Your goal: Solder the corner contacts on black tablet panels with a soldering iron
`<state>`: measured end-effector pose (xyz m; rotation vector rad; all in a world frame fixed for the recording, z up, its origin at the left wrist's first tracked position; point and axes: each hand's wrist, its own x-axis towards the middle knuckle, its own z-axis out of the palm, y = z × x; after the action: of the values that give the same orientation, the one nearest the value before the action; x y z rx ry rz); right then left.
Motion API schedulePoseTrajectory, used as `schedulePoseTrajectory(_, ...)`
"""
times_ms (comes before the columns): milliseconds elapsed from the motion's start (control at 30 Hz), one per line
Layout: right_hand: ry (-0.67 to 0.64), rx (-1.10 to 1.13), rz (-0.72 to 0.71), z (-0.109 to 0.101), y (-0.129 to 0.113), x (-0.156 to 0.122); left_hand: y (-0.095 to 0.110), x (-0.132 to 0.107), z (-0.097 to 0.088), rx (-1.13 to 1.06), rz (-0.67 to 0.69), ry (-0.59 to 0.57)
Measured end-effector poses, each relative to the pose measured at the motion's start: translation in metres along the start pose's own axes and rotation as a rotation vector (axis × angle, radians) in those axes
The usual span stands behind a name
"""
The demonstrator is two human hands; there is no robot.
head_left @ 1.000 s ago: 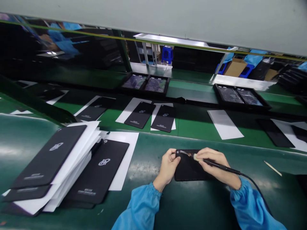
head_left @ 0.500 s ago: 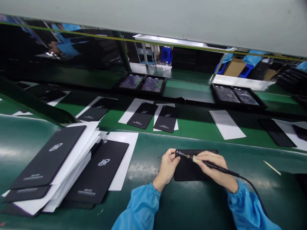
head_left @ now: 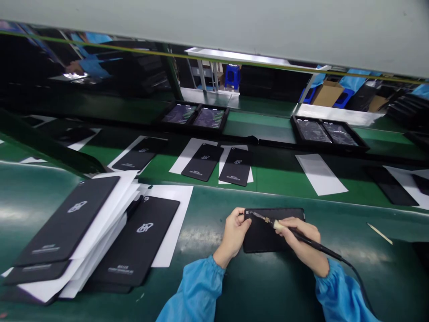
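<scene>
A black tablet back cover (head_left: pixel 268 237) lies flat on the green bench, its inner side facing up. My left hand (head_left: pixel 235 230) pinches its upper left corner between thumb and fingers. In my right hand (head_left: pixel 301 239) is a soldering iron (head_left: pixel 279 226) with a pale grip and a black cable. It slants down to the left, with its metal tip at a small silvery part (head_left: pixel 248 213) in that corner. Whether the tip touches the part is too small to tell.
To the left, a stack of black covers (head_left: pixel 70 219) interleaved with white sheets stands beside another cover (head_left: pixel 142 241). A thin pale stick (head_left: pixel 379 234) lies at right. Behind runs a green belt (head_left: pixel 268 179) carrying covers and sheets; black trays with lit tablets (head_left: pixel 209 117) sit beyond.
My right hand and the iron have shifted slightly right, drawing the tip back a little from the corner. Covers on the near belt have slid right; the trays beyond have slid left.
</scene>
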<state>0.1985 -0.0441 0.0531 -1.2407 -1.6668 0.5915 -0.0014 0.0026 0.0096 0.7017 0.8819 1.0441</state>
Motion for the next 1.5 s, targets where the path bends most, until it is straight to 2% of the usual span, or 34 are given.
schedulePoseTrajectory(600, 0.01, -0.002, 0.066, 0.014, 0.003, -0.013, 0.002, -0.001, 0.001, 0.004, -0.005, 0.027)
schedulePoseTrajectory(867, 0.131, -0.088, -0.023, 0.036, 0.0, -0.034, -0.003, 0.001, -0.001, 0.002, 0.009, 0.012)
schedulePoseTrajectory(967, 0.14, -0.102, -0.062, 0.033, -0.006, -0.032, -0.002, 0.001, -0.001, -0.006, 0.015, 0.009)
schedulePoseTrajectory(1067, 0.171, -0.105, -0.093, 0.016, -0.009, -0.027, 0.0, 0.001, 0.0, -0.013, 0.01, 0.01)
schedulePoseTrajectory(1167, 0.191, -0.113, -0.108, -0.006, 0.001, -0.019, 0.001, 0.0, 0.001, -0.01, 0.01, 0.02)
schedulePoseTrajectory(1267, 0.161, -0.253, -0.199, -0.021, 0.023, -0.006, 0.003, 0.0, 0.002, -0.007, 0.014, 0.025)
schedulePoseTrajectory(1367, 0.08, -0.433, -0.25, -0.022, 0.045, 0.008, 0.002, 0.0, 0.002, -0.004, 0.019, 0.018)
schedulePoseTrajectory(1500, -0.063, -0.497, -0.241, -0.016, 0.069, 0.016, -0.001, 0.001, -0.001, 0.009, -0.013, -0.027)
